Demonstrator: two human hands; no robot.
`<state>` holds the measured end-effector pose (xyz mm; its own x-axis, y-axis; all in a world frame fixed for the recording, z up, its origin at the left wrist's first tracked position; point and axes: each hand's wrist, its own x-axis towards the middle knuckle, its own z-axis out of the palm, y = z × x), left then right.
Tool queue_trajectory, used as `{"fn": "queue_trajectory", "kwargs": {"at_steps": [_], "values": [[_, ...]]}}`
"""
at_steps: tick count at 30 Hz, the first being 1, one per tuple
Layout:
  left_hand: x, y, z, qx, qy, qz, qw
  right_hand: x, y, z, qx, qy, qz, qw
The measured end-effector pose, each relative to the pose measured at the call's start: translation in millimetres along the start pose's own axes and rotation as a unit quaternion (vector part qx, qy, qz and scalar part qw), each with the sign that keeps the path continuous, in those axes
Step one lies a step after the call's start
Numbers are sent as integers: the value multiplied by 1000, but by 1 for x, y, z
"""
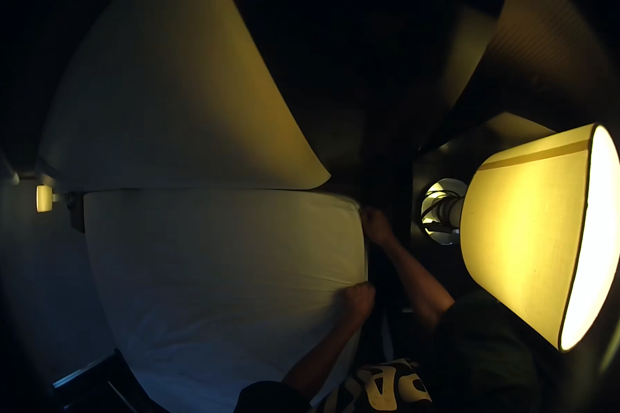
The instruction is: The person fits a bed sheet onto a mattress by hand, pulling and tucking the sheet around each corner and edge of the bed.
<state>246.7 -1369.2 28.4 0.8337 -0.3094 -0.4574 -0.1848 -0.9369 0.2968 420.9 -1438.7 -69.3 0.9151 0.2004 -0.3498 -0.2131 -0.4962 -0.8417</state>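
A white sheet [234,255] covers a mattress, with creases running toward its right edge. My left hand [358,301] is closed at that right edge, its fingers gripping the sheet. Farther up, by the top right corner, my right hand [375,226] is closed on the edge of the same sheet. Deep shadow hides part of its fingers.
A lit lamp with a yellowish shade [530,227] stands close on the right, its round metal base [442,206] on a dark surface. A pale panel [186,103] rises beyond the mattress. A smaller lit lamp [44,198] is at far left. A dark object [107,385] lies lower left.
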Motion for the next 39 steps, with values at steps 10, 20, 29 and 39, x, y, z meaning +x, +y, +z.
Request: {"fn": "queue_trajectory", "kwargs": {"at_steps": [10, 20, 29, 39], "values": [[-14, -7, 13, -176, 97, -88, 976, 31, -23, 13, 315, -110, 226, 915], [28, -67, -83, -165, 286, -79, 941, 42, 25, 39, 396, -95, 230, 884], [57, -55, -55, 69, 220, -26, 973, 53, 45, 43, 385, -110, 229, 887], [55, -57, -53, 59, 238, -27, 969, 88, 104, 64, 350, -181, 223, 892]]}}
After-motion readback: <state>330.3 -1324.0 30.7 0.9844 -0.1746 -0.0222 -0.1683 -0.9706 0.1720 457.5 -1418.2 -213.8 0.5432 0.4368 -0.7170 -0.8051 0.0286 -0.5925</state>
